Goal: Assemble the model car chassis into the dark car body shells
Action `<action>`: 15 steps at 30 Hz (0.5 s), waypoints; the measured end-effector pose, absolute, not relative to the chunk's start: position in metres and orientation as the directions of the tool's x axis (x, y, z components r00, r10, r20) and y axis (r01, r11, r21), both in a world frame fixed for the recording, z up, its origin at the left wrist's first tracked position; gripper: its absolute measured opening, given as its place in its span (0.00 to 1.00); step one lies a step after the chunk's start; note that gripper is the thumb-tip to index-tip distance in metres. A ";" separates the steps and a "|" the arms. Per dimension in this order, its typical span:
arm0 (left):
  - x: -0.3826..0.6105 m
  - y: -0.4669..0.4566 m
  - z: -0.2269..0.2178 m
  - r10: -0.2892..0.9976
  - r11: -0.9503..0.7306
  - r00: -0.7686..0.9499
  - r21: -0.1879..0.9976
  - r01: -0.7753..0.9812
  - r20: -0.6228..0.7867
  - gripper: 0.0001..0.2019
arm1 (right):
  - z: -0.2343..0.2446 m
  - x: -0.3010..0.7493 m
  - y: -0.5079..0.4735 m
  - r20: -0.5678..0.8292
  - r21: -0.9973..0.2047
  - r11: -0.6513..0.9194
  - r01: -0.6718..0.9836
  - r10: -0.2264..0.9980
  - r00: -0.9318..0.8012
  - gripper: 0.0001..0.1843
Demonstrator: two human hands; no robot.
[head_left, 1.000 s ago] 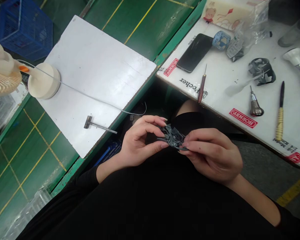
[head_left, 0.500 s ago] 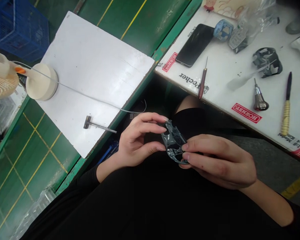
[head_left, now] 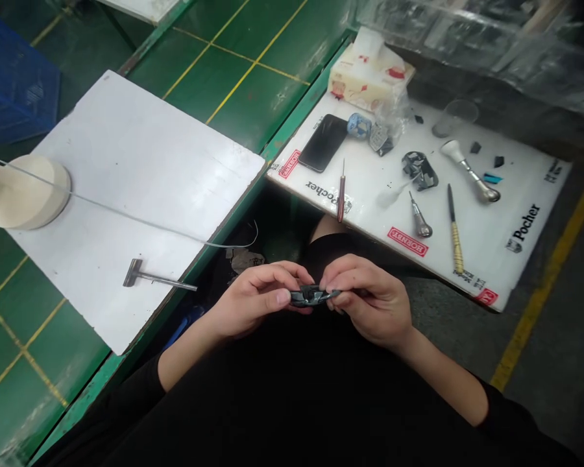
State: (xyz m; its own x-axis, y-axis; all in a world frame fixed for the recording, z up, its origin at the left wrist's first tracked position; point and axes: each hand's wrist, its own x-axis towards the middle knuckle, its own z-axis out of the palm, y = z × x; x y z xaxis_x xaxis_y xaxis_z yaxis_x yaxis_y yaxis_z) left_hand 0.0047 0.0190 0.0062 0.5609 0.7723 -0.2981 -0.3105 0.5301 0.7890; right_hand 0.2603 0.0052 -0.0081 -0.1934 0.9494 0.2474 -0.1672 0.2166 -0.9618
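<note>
Over my lap, both hands pinch one small dark grey plastic part, now seen edge-on. My left hand grips its left end between thumb and curled fingers. My right hand holds its right end with fingers closed over it. A similar dark plastic part lies on the white board ahead, among hand tools.
On the white board lie a black phone, a red-handled pick, a bulb-handled tool, a yellow-handled tool, a white-handled tool and a tissue box. The left white panel carries a metal T-shaped tool and a cream fan base.
The part has been turned from face-up to edge-on between my hands. My hands have drawn closer together. The view has tilted up and pulled back, showing more of the white board.
</note>
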 end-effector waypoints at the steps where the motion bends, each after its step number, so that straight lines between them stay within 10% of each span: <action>1: 0.007 0.019 0.007 0.754 0.576 0.567 0.749 -0.329 -0.331 0.11 | -0.008 0.262 0.007 0.249 -0.962 0.221 -0.159 0.951 -0.182 0.02; 15: 0.011 0.020 -0.012 0.594 0.769 0.674 0.555 -0.317 -0.438 0.25 | -0.015 0.272 0.019 0.217 -0.934 0.258 0.246 0.959 -0.183 0.14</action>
